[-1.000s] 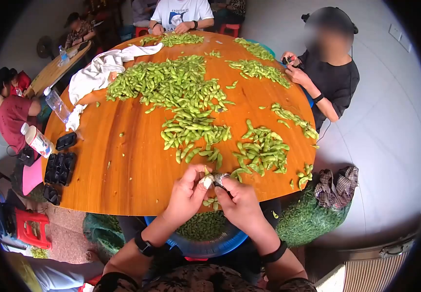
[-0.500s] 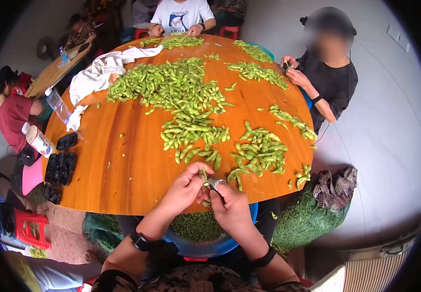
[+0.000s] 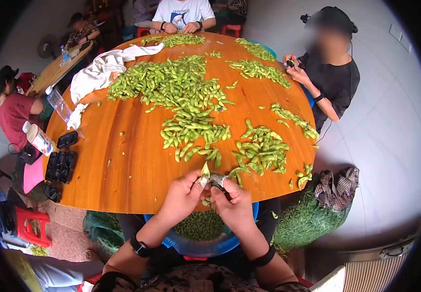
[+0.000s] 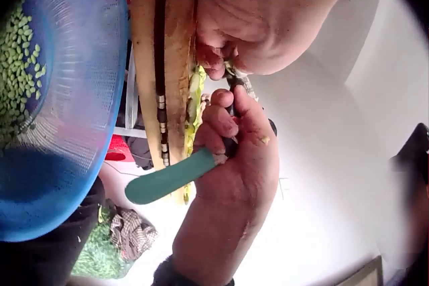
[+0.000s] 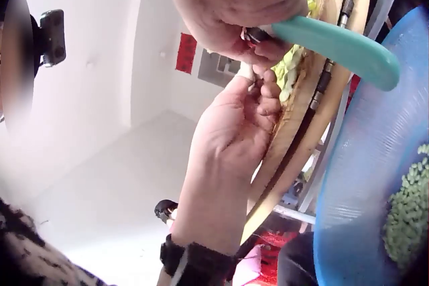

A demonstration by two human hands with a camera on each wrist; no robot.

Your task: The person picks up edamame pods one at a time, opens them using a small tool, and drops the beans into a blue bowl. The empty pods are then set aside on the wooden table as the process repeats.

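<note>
My left hand (image 3: 183, 192) pinches an edamame pod (image 3: 205, 169) between thumb and fingers, its pointed end sticking up. Close beside it, my right hand (image 3: 232, 200) grips a tool with a curved teal handle (image 4: 171, 177). The handle juts out past the palm in both wrist views. A dark and silvery part of the tool (image 3: 218, 180) shows at my right fingertips, right at the pod; the fingers hide the rest. Below both hands, a blue basin (image 3: 181, 246) holds shelled green beans (image 4: 19, 65).
The round wooden table (image 3: 137, 170) carries a big heap of pods (image 3: 171, 85) and a smaller pile (image 3: 264, 151). Left stand bottles (image 3: 39, 138), black trays (image 3: 61, 166) and a white cloth (image 3: 93, 73). A green net sack (image 3: 312, 221) sits right. Other people sit around.
The left hand tipped inward, with a pod between both hands, then drew slightly back; the pod now points up more plainly. The right hand keeps its hold on the tool.
</note>
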